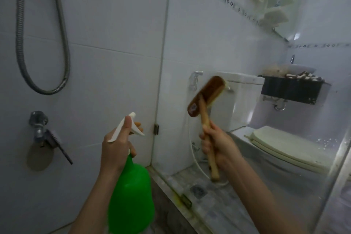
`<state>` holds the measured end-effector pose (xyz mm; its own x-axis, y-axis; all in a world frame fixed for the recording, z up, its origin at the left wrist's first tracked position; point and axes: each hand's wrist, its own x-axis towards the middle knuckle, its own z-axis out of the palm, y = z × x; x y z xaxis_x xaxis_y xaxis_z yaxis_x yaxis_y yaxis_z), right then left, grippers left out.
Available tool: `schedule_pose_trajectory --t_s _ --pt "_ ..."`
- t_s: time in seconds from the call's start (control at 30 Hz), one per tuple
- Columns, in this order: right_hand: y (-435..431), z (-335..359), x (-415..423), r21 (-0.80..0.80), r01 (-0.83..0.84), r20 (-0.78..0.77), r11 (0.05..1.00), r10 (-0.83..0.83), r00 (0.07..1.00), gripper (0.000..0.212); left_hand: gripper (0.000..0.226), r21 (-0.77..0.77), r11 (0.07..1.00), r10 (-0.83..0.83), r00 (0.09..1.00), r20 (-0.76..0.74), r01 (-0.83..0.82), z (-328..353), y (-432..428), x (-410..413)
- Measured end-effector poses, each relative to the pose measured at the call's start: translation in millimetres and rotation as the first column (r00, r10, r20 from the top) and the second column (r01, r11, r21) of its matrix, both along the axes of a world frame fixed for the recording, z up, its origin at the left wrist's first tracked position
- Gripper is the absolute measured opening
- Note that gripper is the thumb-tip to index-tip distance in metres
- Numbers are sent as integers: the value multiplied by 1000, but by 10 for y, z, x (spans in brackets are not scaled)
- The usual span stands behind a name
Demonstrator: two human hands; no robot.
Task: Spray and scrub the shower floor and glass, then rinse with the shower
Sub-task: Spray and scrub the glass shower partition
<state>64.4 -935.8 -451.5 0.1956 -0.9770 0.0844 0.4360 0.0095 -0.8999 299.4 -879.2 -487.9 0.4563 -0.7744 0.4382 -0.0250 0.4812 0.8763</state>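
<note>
Our left hand [116,148] grips the neck of the green spray bottle [131,195], thumb up along the white trigger head, nozzle pointing toward the glass panel [218,43]. Our right hand [216,146] is wrapped round the wooden handle of the scrub brush [206,95], held upright with the brown head tilted and raised. The bristles face the glass; we cannot confirm contact. The hands are apart, bottle on the left, brush on the right.

A small metal hinge [156,129] sits on the glass edge between them. A strip of dark shower floor [161,213] shows beside the bottle. On the white tiled wall to the left, the metal shower hose [47,92] hangs in a loop above a wall valve [39,125]. Through the glass we see a toilet [284,148] with its lid down, a floor drain [198,190] and a black rack [292,89].
</note>
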Motion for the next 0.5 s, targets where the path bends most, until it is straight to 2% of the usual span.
schedule_pose_trajectory --t_s 0.07,0.17,0.27,0.3,0.37,0.4,0.5 --pt "-478 264 332 55 71 -124 996 -64 990 25 33 4 1000 17 1000 12 -17 -18 15 69" --pt "-894 472 609 -27 34 -114 999 -37 993 25 34 -18 999 44 999 3 -44 5 50 140" --pt "-539 300 544 -31 8 -85 999 -11 996 27 33 -14 999 49 999 12 -49 41 76 195" --pt "-316 213 432 -13 47 -64 999 -48 997 28 33 -13 999 33 999 11 -33 28 85 177" --pt "31 64 165 9 37 52 999 -37 998 27 32 -19 1000 14 1000 -22 -14 24 111 119" --pt "60 99 78 6 33 54 999 -33 998 26 32 -9 1000 4 1000 -19 -4 4 93 89" --pt "-257 591 153 -8 82 -87 997 -82 993 22 37 15 999 -47 999 21 46 -68 45 -91"
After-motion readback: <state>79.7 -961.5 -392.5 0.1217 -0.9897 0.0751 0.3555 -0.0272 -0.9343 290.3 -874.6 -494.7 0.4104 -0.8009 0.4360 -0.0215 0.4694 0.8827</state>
